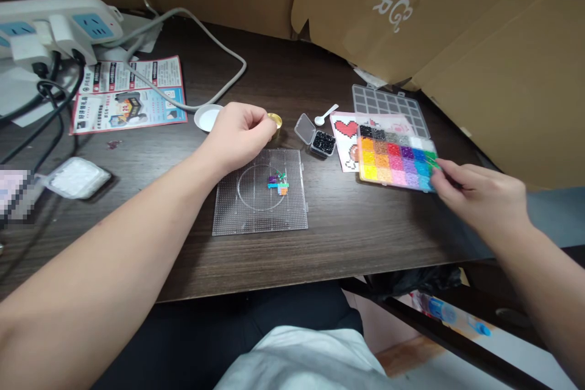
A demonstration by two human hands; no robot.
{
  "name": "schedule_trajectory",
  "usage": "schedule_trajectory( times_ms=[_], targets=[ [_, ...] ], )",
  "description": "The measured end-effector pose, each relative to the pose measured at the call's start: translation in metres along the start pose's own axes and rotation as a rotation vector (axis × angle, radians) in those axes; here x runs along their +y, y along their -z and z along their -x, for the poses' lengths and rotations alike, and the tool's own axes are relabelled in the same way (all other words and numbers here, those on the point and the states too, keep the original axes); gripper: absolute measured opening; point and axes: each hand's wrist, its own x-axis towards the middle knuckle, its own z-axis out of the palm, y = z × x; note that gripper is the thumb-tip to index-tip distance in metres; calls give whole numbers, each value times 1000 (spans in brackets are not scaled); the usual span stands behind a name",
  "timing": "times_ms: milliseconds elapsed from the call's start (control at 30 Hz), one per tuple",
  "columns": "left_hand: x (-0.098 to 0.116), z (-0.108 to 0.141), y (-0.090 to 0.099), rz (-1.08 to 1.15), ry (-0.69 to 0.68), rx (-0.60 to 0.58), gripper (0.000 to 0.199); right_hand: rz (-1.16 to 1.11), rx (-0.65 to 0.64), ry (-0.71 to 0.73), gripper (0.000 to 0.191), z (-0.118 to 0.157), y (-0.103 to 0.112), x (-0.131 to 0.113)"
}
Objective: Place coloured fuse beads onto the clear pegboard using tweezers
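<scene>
My left hand is closed, its fingers curled together at the far edge of a clear pegboard. Whatever it may hold is hidden. A small gold round container shows just beyond its fingertips, and a white dish is partly behind the hand. On the pegboard sits a small patch of purple, blue, green and orange beads. My right hand pinches what look like thin green tweezers. Their tips are over the right side of a bead box sorted by colour.
A small open box of black beads and a white spoon lie beside a pattern sheet. At left are a white-filled clear box, a leaflet and a power strip with cables. Cardboard stands behind.
</scene>
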Motion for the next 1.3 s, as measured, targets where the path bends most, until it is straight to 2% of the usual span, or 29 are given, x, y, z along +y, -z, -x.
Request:
schedule_trajectory(
  times_ms=[400, 533, 633, 700, 733, 800, 867, 967, 1067, 1167, 1300],
  targets=[
    [1, -1, 0, -10, 19, -5, 38, -72, 62, 20, 44, 3, 0, 1],
    [-1, 0, 0, -3, 7, -1, 37, -105, 81, 16, 44, 0, 8, -5],
    [0, 1, -1, 3, 5, -2, 38, -164, 146, 42, 34, -6, 27, -31],
    [1, 1, -1, 13, 1, -2, 38, -274, 236, 122, 17, -14, 46, -61],
    [1, 1, -1, 18, 0, -1, 38, -345, 233, 183, 14, -19, 56, -78],
    [1, 1, -1, 23, 3, 1, 38, -473, 234, 270, 24, -32, 71, -116],
    [1, 0, -1, 23, 2, 2, 38, -591, 134, 349, 30, -45, 75, -151],
    [0, 0, -1, 16, -9, 3, 39, -824, -77, 373, 29, -64, 60, -190],
    [0, 0, -2, 12, -19, -12, 43, -1013, -241, 333, 28, -79, 33, -213],
    [1, 1, -4, 31, -40, -18, 45, -1109, -266, 280, 30, -85, 12, -221],
    [6, 0, -6, 22, 19, -27, 45, -1161, -270, 176, 36, -84, 5, -217]
  ],
)
